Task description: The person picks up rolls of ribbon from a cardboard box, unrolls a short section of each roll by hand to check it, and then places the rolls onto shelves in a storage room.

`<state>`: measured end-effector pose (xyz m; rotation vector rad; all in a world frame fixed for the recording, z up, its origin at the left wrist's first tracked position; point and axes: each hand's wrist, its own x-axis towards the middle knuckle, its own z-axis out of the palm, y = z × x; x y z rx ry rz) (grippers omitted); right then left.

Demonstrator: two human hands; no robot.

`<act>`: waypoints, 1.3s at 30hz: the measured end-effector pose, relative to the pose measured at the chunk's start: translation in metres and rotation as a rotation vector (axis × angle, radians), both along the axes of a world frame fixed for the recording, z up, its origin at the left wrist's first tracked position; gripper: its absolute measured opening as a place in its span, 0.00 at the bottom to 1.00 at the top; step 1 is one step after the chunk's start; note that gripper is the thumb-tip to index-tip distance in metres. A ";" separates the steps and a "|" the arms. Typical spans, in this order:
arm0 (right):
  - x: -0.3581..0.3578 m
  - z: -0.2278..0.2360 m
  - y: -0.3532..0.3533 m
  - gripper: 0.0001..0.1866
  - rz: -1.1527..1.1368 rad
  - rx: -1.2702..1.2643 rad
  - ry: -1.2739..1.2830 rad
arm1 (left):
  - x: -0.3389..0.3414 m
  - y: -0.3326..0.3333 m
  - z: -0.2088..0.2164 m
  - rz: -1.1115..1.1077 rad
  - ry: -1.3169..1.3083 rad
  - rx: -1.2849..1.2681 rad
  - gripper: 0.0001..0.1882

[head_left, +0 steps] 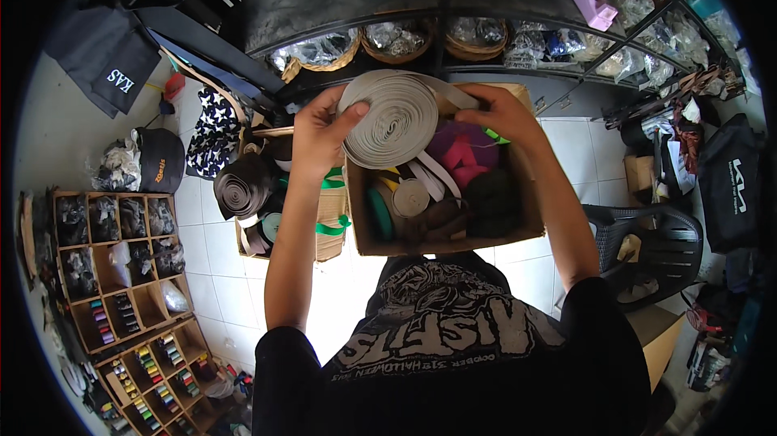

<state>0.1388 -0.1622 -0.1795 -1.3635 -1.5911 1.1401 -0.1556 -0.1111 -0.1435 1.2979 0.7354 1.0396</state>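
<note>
A large roll of light grey webbing (392,122) is held up above an open cardboard box (530,217). My left hand (325,127) grips the roll's left side, with the thumb across its flat coiled face. In my right hand (502,114), the loose end of the same strap is pinched, drawn out to the right from the roll's top. Inside the box lie a small beige roll (410,198), a bright pink bundle (464,167), purple material (453,140), and dark brown and black pieces. The grey roll hides part of the box's far left side.
Left of the box, another carton (330,229) holds a dark brown roll (235,188) and green strap. Shelves with wicker baskets (396,43) of plastic-wrapped items stand ahead. A wooden cubby rack (121,250) with thread spools is at left, a black chair (655,246) at right.
</note>
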 end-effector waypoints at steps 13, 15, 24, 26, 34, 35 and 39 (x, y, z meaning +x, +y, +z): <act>-0.051 0.157 -0.023 0.36 0.308 0.649 -0.251 | 0.007 -0.039 0.124 -0.203 0.557 0.560 0.17; -0.047 0.160 -0.026 0.28 0.269 0.750 -0.347 | 0.006 -0.044 0.132 -0.166 0.539 0.555 0.17; -0.042 0.182 -0.039 0.22 0.285 0.754 -0.526 | -0.006 -0.052 0.134 -0.144 0.514 0.514 0.18; -0.039 0.179 -0.035 0.21 0.308 0.744 -0.488 | -0.008 -0.051 0.131 -0.127 0.471 0.541 0.17; -0.027 0.190 -0.036 0.18 0.291 0.819 -0.458 | -0.017 -0.050 0.132 -0.110 0.483 0.576 0.16; -0.028 0.195 -0.036 0.17 0.304 0.858 -0.483 | -0.018 -0.051 0.131 -0.111 0.490 0.532 0.17; -0.021 0.212 -0.031 0.19 0.386 0.980 -0.573 | -0.016 -0.053 0.127 -0.011 0.344 0.513 0.17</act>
